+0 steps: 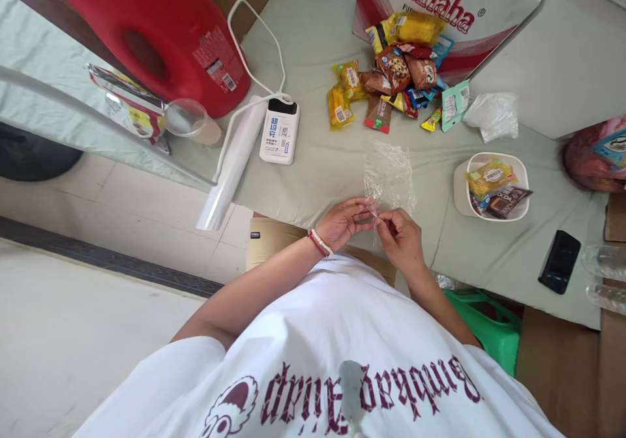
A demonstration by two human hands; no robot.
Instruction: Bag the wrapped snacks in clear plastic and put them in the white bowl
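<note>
Two hands meet at the near edge of the desk (313,164), both pinching the lower edge of a clear plastic bag (389,176) that lies flat on the pale green cover just beyond them. The left hand (345,221), with a red and white beaded bracelet (319,243) at the wrist, grips the bag's edge between thumb and fingertips; the right hand (400,237) does the same from the other side, fingers curled in on the film. The bag looks empty and crinkled.

Farther back on the desk lies a heap of wrapped snacks (391,76) in yellow, brown and red packets, spilling in front of a white and red Wahaha carton (440,1). To the right of the bag stands a small white bowl (491,187) holding a few packets, and another crumpled clear bag (491,115) lies behind it. A black phone (559,261) rests near the desk's right edge. To the left are a white power bank (280,130) with its cable, a roll of clear film (232,164), and a red container (161,27).
</note>
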